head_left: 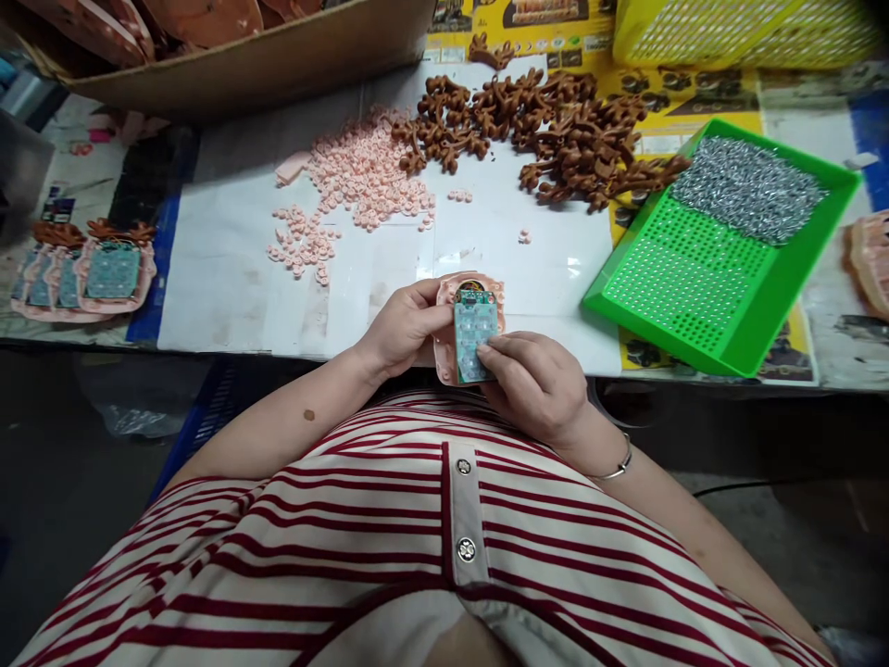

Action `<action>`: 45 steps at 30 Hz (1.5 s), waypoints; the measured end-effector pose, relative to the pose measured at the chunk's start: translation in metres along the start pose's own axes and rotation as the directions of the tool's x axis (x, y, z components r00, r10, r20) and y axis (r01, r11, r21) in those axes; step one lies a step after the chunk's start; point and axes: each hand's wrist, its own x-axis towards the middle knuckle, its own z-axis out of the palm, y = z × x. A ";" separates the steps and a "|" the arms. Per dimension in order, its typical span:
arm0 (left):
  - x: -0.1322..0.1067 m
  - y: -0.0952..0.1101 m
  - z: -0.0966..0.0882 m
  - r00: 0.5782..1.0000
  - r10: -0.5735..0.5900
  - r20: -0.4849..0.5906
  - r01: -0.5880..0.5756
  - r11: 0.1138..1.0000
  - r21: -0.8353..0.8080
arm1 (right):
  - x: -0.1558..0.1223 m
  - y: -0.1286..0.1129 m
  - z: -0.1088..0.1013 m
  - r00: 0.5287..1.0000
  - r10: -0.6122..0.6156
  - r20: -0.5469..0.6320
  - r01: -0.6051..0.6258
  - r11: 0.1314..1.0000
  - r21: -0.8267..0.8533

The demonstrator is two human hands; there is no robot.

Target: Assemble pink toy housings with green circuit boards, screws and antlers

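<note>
A pink plastic shell (445, 363) is held at the table's front edge, tilted up toward me. Inside it lies a green circuit board (467, 326) with a pale translucent keypad over it and a dark round part at its top. My left hand (409, 324) grips the shell's left side, thumb on the rim by the board. My right hand (538, 375) is at the lower right, with thumb and index finger pressed together on the board's right edge. Whether a small part sits between those fingertips is hidden.
Small pink plastic pieces (368, 171) and brown branch-shaped parts (583, 130) are heaped beyond my hands. A green basket (684, 287) of metal screws (750, 185) stands right. Filled shells (115, 269) lie left. A cardboard box (243, 69) and yellow basket (743, 37) stand behind.
</note>
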 end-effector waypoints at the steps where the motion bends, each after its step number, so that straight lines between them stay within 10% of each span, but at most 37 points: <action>1: 0.000 0.001 -0.001 1.000 -0.014 0.010 0.014 1.000 0.001 | 0.000 0.000 0.000 1.000 0.002 -0.003 -0.002 1.000 0.009; 16: 0.000 0.009 -0.014 0.972 -0.161 0.169 0.182 0.977 -0.112 | 0.008 0.000 -0.005 0.998 0.027 0.058 -0.025 0.999 -0.032; 27: 0.000 0.005 -0.005 0.985 -0.155 0.076 0.159 0.987 -0.040 | 0.010 0.000 -0.003 0.996 0.060 0.064 -0.059 0.998 -0.015; 34: 0.000 0.004 -0.005 0.990 -0.104 0.092 0.112 0.990 -0.089 | 0.017 0.007 -0.002 0.937 0.188 0.294 -0.192 0.981 -0.015; 45: -0.005 0.005 0.024 0.990 -0.074 0.122 0.087 0.991 -0.105 | 0.007 0.002 -0.006 0.962 0.230 0.145 -0.206 0.965 -0.162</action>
